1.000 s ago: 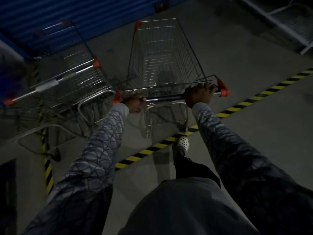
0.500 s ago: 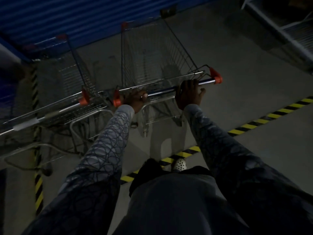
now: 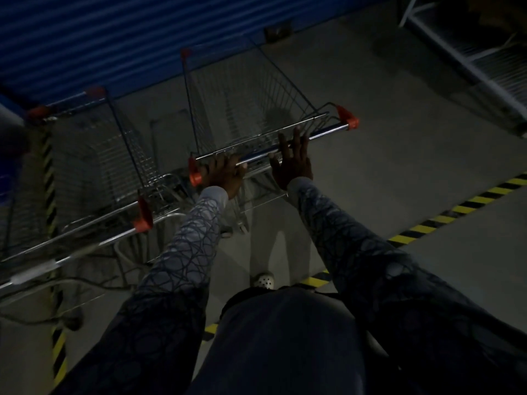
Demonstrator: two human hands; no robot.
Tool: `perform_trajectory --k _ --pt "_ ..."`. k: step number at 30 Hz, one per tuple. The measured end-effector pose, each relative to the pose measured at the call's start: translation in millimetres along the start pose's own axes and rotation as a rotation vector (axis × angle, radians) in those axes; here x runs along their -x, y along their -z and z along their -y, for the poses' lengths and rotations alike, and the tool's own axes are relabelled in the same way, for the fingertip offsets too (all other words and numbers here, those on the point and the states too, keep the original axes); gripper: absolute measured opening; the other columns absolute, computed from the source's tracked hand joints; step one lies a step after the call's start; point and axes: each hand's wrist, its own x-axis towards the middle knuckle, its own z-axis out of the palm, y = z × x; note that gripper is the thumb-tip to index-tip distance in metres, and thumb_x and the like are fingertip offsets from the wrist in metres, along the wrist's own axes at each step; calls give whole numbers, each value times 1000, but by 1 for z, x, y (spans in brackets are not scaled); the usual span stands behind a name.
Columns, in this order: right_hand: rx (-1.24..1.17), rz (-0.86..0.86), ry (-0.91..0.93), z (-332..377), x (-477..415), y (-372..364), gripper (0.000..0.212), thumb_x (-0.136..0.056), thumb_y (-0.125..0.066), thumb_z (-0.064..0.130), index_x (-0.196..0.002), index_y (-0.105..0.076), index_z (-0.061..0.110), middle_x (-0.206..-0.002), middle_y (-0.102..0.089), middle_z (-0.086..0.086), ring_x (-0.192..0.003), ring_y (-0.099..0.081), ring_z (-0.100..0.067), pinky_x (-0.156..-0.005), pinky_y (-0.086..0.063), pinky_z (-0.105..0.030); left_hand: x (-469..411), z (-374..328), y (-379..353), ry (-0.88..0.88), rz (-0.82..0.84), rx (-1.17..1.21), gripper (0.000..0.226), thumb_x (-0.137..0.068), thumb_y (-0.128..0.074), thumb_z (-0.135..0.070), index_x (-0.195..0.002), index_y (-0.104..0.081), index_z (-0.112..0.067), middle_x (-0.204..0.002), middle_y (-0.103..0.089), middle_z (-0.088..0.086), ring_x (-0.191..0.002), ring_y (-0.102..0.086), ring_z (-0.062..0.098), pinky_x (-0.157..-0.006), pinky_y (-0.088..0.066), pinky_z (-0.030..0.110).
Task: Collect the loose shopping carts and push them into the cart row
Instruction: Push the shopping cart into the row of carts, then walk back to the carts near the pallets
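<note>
A wire shopping cart (image 3: 248, 109) with red corner caps stands in front of me, its chrome handle bar (image 3: 325, 132) running from lower left to upper right. My left hand (image 3: 225, 173) grips the bar near its left red end cap. My right hand (image 3: 292, 161) rests on the bar with its fingers stretched straight over it. To the left stands the cart row (image 3: 94, 172), wire carts with red-capped handles (image 3: 142, 215), close beside my cart.
A blue corrugated shutter (image 3: 114, 38) closes off the far side just beyond the carts. Yellow-black floor tape (image 3: 422, 228) runs diagonally at right, another strip (image 3: 48, 166) at left. White metal shelving (image 3: 470, 52) stands far right. My white shoe (image 3: 263, 280) is below the cart.
The cart rolled forward toward the blue shutter and alongside the cart row. My right hand's fingers opened from a grip to lying straight over the bar.
</note>
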Motion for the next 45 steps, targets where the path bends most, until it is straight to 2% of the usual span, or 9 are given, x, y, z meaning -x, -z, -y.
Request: perform_trajectory --k 4,9,14,18,23,27,34,40,45 --pt "70 200 -83 21 -26 13 75 -98 -43 56 -158 1 41 -165 21 4 -152 21 -25 -119 -18 -53 -15 15 -4 -4 -94 -36 66 -96 -45 -56 -155 -26 -34 -158 -28 8 -147 -21 29 -118 -5 51" --pt "75 344 -114 37 -50 27 81 -94 -57 47 -157 -5 45 -165 19 9 -151 22 -22 -114 -17 -65 -31 10 7 54 11 -147 101 -86 -61 -60 -160 -1 -27 -166 3 14 -153 4 36 -118 8 58" --pt "-59 446 -163 26 -72 54 72 -99 -57 43 -159 -22 23 -167 -8 -7 -152 -17 -28 -119 -22 -34 -45 -18 -6 -100 237 -284 109 -86 -58 -64 -156 18 -28 -162 22 20 -151 12 43 -117 6 61" --pt "-171 480 -358 -10 -53 92 57 -104 -40 50 -150 -44 17 -157 -38 -9 -141 -40 -30 -115 -32 -33 -50 -73 -8 -332 446 -163 80 -94 -51 -61 -159 -17 -30 -167 -9 11 -151 -16 34 -122 -19 44" --pt "-469 131 -617 -79 45 139 44 -100 -53 46 -136 -60 20 -142 -57 -5 -129 -52 -25 -103 -39 -29 -32 -149 -42 -474 668 326 43 -81 -68 -55 -110 -64 -24 -114 -69 11 -114 -62 32 -102 -48 40" --pt "-655 -259 -822 -112 165 160 39 -101 -54 43 -131 -64 21 -120 -66 1 -110 -63 -17 -86 -44 -26 31 -197 -59 -675 827 415 8 -98 -62 -29 -104 -67 -32 -108 -68 5 -104 -64 30 -90 -53 39" --pt "-926 -840 -1242 -120 364 123 32 -98 -59 43 -115 -69 18 -106 -75 3 -95 -71 -22 -74 -54 -35 151 -267 -71 -916 1086 464 6 -98 -63 -31 -97 -68 -33 -102 -73 5 -89 -68 20 -78 -46 30" --pt "-1075 -1021 -1459 -112 480 85 30 -100 -59 32 -114 -67 7 -105 -75 -10 -75 -68 -20 -61 -45 -28 261 -326 -55 -1232 1164 458 14 -85 -63 -53 -93 -71 -45 -102 -74 -2 -100 -68 21 -87 -54 35" --pt "-1139 -1049 -1499 -128 554 90 27 -101 -57 32 -113 -67 10 -99 -75 -9 -71 -68 -18 -57 -43 -26 365 -360 -43 -1384 1324 501 11 -100 -61 -25 -104 -70 -27 -107 -74 1 -101 -68 14 -81 -51 29"
